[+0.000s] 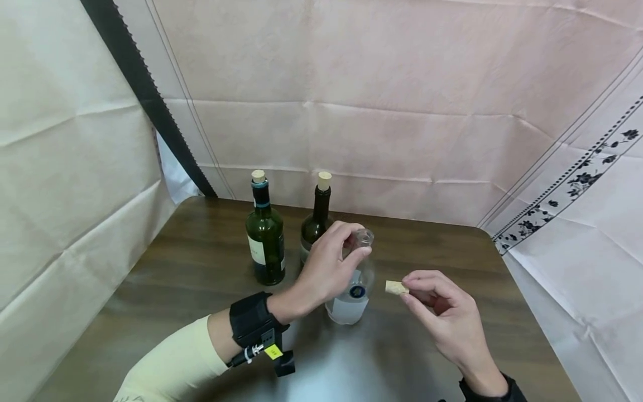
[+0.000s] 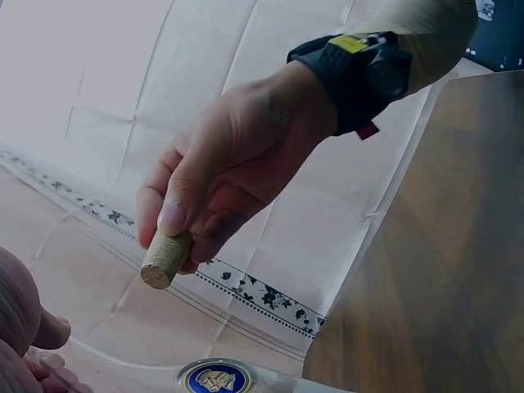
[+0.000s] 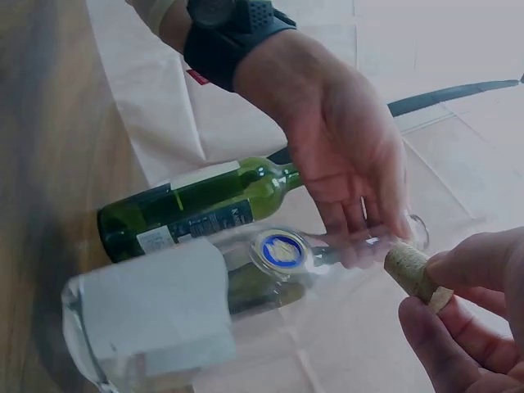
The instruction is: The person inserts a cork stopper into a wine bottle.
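Note:
A clear glass bottle [image 1: 346,307] with a pale label and a round blue emblem stands on the table. My left hand [image 1: 326,273] grips it by the neck, just under the uncorked mouth. To its right, my right hand [image 1: 447,312] pinches a short cork [image 1: 395,287] between thumb and fingers, apart from the bottle. In the right wrist view, the cork [image 3: 412,274] appears near the bottle's mouth. The left wrist view shows the cork's [image 2: 166,260] speckled end. Part of the clear bottle's neck is hidden behind my left fingers.
A green wine bottle [image 1: 264,240] with a cork [image 1: 258,176] in its mouth stands at the back left. Beside it is a darker bottle [image 1: 313,225], also corked, partly behind my left hand. Pale cloth [image 1: 351,134] hangs behind the brown wooden table [image 1: 201,279].

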A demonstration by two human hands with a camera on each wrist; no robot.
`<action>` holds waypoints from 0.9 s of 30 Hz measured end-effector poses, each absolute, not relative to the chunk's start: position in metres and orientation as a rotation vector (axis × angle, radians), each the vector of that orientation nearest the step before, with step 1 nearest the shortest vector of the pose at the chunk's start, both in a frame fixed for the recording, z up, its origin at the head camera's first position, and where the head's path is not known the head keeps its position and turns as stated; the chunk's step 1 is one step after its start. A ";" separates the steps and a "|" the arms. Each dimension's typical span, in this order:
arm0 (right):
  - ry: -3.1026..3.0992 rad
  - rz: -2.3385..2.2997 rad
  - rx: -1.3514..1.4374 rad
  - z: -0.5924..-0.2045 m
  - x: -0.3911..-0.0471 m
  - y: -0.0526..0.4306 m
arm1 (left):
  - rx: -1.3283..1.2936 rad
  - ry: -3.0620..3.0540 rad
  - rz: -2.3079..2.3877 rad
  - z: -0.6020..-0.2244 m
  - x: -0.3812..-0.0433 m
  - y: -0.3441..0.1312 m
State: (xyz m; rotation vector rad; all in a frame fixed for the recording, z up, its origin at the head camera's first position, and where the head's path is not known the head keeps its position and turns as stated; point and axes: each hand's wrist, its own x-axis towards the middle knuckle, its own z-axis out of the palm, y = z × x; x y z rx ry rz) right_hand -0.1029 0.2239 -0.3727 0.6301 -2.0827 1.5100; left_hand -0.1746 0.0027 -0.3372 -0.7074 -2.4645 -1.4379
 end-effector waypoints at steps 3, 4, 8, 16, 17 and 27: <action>-2.079 1.524 0.644 -0.372 -0.103 0.225 | -0.724 -2.452 -1.436 -0.341 -0.169 -0.004; -2.078 1.529 0.646 -0.372 -0.103 0.225 | -0.724 -2.447 -1.433 -0.342 -0.167 -0.006; -2.088 1.536 0.649 -0.369 -0.103 0.225 | -0.727 -2.443 -1.433 -0.346 -0.161 -0.013; -2.090 1.548 0.680 -0.368 -0.105 0.221 | -0.746 -2.447 -1.488 -0.354 -0.153 -0.024; -2.089 1.546 0.683 -0.367 -0.105 0.220 | -0.746 -2.444 -1.493 -0.355 -0.153 -0.025; -2.080 1.540 0.702 -0.344 -0.102 0.200 | -0.770 -2.413 -1.527 -0.359 -0.150 -0.034</action>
